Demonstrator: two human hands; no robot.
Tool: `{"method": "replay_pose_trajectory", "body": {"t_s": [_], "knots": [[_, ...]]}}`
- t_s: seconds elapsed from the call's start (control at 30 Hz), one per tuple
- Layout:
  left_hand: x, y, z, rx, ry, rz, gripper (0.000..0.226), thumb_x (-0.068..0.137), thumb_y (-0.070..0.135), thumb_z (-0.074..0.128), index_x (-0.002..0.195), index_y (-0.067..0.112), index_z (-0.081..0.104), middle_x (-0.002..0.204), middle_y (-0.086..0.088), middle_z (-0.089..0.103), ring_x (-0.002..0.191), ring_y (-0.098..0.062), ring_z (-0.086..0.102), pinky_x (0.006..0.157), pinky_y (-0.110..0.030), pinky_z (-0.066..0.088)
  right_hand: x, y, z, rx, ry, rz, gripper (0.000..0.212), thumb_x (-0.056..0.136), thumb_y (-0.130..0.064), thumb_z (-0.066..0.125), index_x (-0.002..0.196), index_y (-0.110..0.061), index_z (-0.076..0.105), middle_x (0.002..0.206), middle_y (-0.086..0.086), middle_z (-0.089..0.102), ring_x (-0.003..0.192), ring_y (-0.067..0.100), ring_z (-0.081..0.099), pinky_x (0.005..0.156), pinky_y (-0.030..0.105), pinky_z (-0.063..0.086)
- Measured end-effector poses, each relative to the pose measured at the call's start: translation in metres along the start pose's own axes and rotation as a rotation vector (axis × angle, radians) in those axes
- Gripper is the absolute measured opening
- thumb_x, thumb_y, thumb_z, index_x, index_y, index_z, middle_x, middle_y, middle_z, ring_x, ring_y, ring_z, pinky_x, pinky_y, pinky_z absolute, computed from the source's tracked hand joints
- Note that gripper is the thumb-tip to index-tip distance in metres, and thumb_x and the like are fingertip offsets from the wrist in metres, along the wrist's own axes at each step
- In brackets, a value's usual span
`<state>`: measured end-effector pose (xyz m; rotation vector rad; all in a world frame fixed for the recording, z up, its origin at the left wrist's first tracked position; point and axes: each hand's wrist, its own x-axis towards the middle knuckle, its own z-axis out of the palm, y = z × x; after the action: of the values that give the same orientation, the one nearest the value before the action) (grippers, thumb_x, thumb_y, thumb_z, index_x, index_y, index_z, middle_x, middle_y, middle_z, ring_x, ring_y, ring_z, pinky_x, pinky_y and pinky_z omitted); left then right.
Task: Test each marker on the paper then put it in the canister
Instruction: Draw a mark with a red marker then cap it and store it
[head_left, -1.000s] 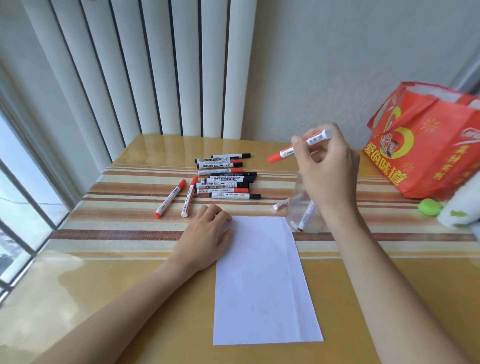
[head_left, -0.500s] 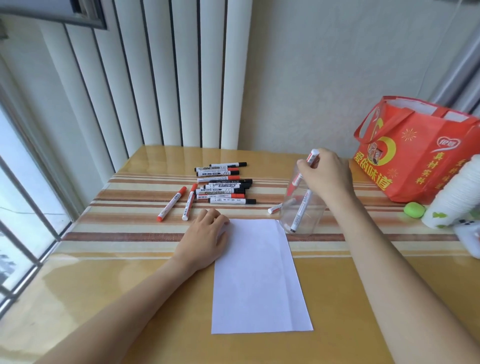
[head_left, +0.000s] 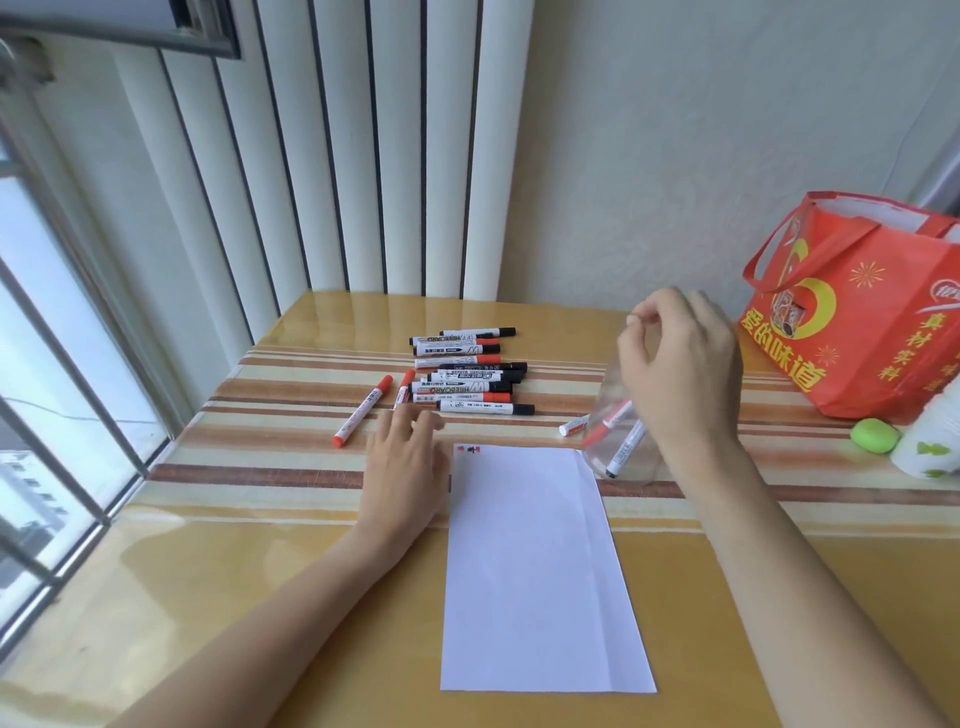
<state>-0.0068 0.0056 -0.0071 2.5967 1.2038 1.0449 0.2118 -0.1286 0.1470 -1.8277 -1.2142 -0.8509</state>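
A white sheet of paper (head_left: 540, 566) lies on the table with small red marks at its top left corner. Right of its top edge stands a clear canister (head_left: 615, 441) holding a red marker (head_left: 605, 427) and a black-tipped marker (head_left: 626, 451). My right hand (head_left: 680, 369) hovers over the canister's mouth, fingers loosely curled, holding nothing. My left hand (head_left: 405, 467) rests flat beside the paper's left edge, fingers spread toward a pile of several red and black markers (head_left: 467, 376). Two red markers (head_left: 362, 411) lie left of the pile. One marker (head_left: 573, 427) lies behind the canister.
A red shopping bag (head_left: 857, 306) stands at the back right. A green round object (head_left: 874, 435) and a white container (head_left: 932, 441) sit in front of it. White vertical blinds hang behind the table, and a window runs along the left side.
My right hand carried the red marker down into the canister and let it go. My left hand lifted its fingers and slid slightly toward the marker pile.
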Motion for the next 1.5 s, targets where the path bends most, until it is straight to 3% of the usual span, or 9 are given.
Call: {"method": "replay_pose_trajectory", "body": {"t_s": [0.17, 0.4, 0.53, 0.67, 0.83, 1.0, 1.1, 1.3, 1.5], "knots": [[0.008, -0.003, 0.002, 0.07, -0.064, -0.269, 0.061, 0.076, 0.005, 0.064, 0.136, 0.01, 0.056, 0.13, -0.019, 0.052, 0.118, -0.043, 0.047, 0.096, -0.051, 0.04, -0.05, -0.038, 0.045, 0.275, -0.145, -0.099, 0.009, 0.091, -0.007, 0.057, 0.082, -0.008, 0.058, 0.08, 0.005, 0.057, 0.075, 0.028, 0.055, 0.07, 0.042, 0.047], [0.014, -0.021, 0.015, -0.069, -0.02, -0.292, 0.043, 0.082, -0.011, 0.053, 0.124, -0.001, 0.057, 0.134, -0.023, 0.053, 0.119, -0.046, 0.05, 0.098, -0.052, 0.042, -0.125, -0.03, 0.114, 0.349, -0.581, 0.01, 0.008, 0.088, -0.011, 0.058, 0.081, -0.015, 0.056, 0.083, -0.005, 0.055, 0.078, 0.018, 0.052, 0.062, 0.04, 0.05], [0.01, -0.009, 0.01, -0.207, 0.037, -0.284, 0.046, 0.089, -0.004, 0.058, 0.134, 0.001, 0.052, 0.135, -0.016, 0.051, 0.129, -0.03, 0.043, 0.092, -0.035, 0.04, -0.127, -0.03, 0.117, 0.335, -0.593, -0.027, 0.006, 0.088, -0.01, 0.06, 0.086, -0.015, 0.06, 0.087, -0.005, 0.058, 0.087, 0.018, 0.055, 0.065, 0.039, 0.051], [-0.002, 0.013, -0.001, -0.386, 0.012, -0.189, 0.021, 0.091, 0.015, 0.062, 0.11, 0.015, 0.054, 0.102, 0.002, 0.053, 0.084, -0.02, 0.057, 0.072, -0.029, 0.045, -0.123, -0.032, 0.115, 0.433, -0.641, -0.083, 0.026, 0.092, -0.005, 0.054, 0.11, -0.018, 0.067, 0.099, -0.006, 0.063, 0.096, 0.018, 0.057, 0.079, 0.034, 0.051], [-0.003, 0.02, -0.01, -0.589, -0.162, -0.107, 0.03, 0.088, -0.008, 0.049, 0.099, 0.019, 0.054, 0.091, 0.008, 0.063, 0.08, -0.015, 0.064, 0.071, -0.027, 0.048, -0.122, -0.031, 0.115, 0.579, -0.638, 0.006, 0.023, 0.098, -0.016, 0.048, 0.111, -0.02, 0.067, 0.101, -0.008, 0.068, 0.097, 0.017, 0.062, 0.081, 0.039, 0.053], [0.021, -0.011, -0.001, -0.245, -0.071, 0.142, 0.057, 0.076, -0.003, 0.031, 0.122, 0.008, 0.061, 0.123, -0.003, 0.062, 0.112, -0.028, 0.056, 0.092, -0.038, 0.047, -0.123, -0.032, 0.119, 0.548, -0.682, 0.009, 0.015, 0.089, -0.027, 0.066, 0.104, -0.022, 0.066, 0.093, -0.013, 0.061, 0.09, 0.012, 0.057, 0.079, 0.039, 0.052], [0.025, -0.031, 0.013, -0.043, -0.113, 0.125, 0.051, 0.085, -0.003, 0.056, 0.133, 0.014, 0.062, 0.139, -0.006, 0.058, 0.124, -0.034, 0.051, 0.091, -0.051, 0.05, -0.122, -0.031, 0.12, 0.547, -0.68, 0.028, 0.024, 0.085, -0.014, 0.067, 0.108, -0.023, 0.065, 0.094, -0.012, 0.06, 0.088, 0.011, 0.057, 0.076, 0.037, 0.053], [0.023, -0.032, 0.015, 0.027, -0.094, 0.099, 0.017, 0.094, 0.02, 0.058, 0.109, 0.022, 0.067, 0.112, -0.002, 0.062, 0.107, -0.031, 0.052, 0.081, -0.046, 0.046, -0.12, -0.024, 0.117, 0.452, -0.542, 0.01, 0.019, 0.083, -0.011, 0.06, 0.101, -0.015, 0.065, 0.096, -0.007, 0.062, 0.091, 0.016, 0.058, 0.08, 0.037, 0.05], [0.016, -0.012, 0.01, -0.077, -0.25, 0.335, 0.023, 0.106, 0.031, 0.04, 0.099, 0.018, 0.058, 0.086, 0.005, 0.053, 0.083, -0.023, 0.049, 0.07, -0.042, 0.046, -0.122, -0.031, 0.114, 0.222, -0.553, -0.216, 0.016, 0.093, -0.022, 0.054, 0.101, -0.016, 0.067, 0.094, -0.001, 0.06, 0.091, 0.025, 0.059, 0.077, 0.042, 0.047]]}}
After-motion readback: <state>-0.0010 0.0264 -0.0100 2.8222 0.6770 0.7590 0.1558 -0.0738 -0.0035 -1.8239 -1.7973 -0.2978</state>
